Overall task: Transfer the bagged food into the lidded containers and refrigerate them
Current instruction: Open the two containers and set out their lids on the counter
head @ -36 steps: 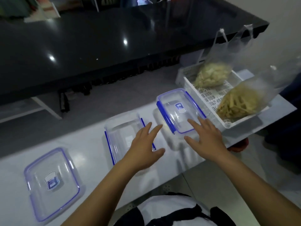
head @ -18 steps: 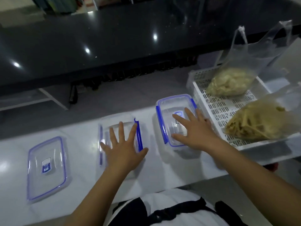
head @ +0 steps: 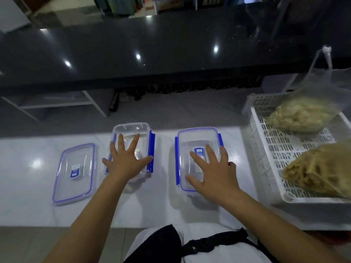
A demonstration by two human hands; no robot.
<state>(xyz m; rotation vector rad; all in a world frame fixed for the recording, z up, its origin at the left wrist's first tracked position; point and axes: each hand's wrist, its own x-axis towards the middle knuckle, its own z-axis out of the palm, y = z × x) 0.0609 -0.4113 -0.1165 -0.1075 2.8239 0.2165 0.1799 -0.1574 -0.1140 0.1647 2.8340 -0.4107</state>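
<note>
- Spreading my left hand (head: 127, 162) flat over the open container (head: 131, 149), I am resting my straight fingers across its mouth, thumb out toward the blue clip on its right edge, holding nothing.
- Laying my right hand (head: 210, 171) the same way on the lidded container (head: 198, 158), I am pressing splayed fingers on the clear lid; whether the little finger is curling at the right rim I cannot tell.
- Both my forearms are reaching straight out from my body, roughly parallel, wrists low over the white counter (head: 34, 168).
- Just left of my left hand, the loose lid (head: 75, 172) is lying flat on the counter, apart from the open container it likely belongs to.
- To the right of my right hand, a white slotted tray (head: 269, 154) is sitting close by, carrying the nearer bag of food (head: 319, 173) and, beyond it, the farther bag of food (head: 302, 116), its knotted top standing up.
- Judging progress, I am hardly into the job: one container is standing open and empty, the other is wearing its lid, both bags look full and untouched.
- Left to do, as I am reading it: taking off the second lid, emptying both bags, clipping the lids shut, then carrying them to the fridge, which is nowhere in view.
- Beyond my fingertips, the dark glossy worktop (head: 171, 44) is running across the far side.
</note>
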